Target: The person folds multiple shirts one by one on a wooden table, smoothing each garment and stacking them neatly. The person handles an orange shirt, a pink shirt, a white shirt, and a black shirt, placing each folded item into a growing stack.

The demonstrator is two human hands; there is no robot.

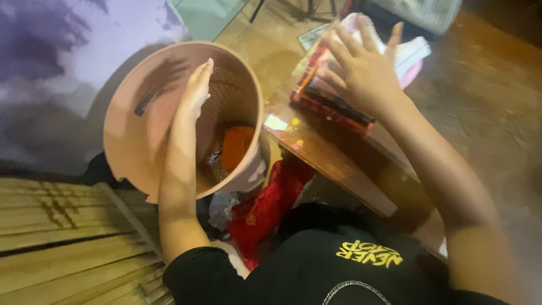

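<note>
My left hand (pixel 196 90) reaches up along the rim of a pink plastic basket (pixel 135 121), fingers straight and together, holding nothing. The basket is tipped toward me, and an orange cloth (pixel 236 146) lies inside it. My right hand (pixel 361 68) is spread flat, fingers apart, on a stack of folded pale cloths (pixel 411 53). That stack lies on red and black books (pixel 327 104) on a low wooden table (pixel 333 161).
A red cloth (pixel 271 203) hangs between the basket and the table's near edge. Pale wooden slats (pixel 62 237) run along the lower left. A purple wall (pixel 51 73) stands behind the basket. Brown floor (pixel 485 96) spreads to the right.
</note>
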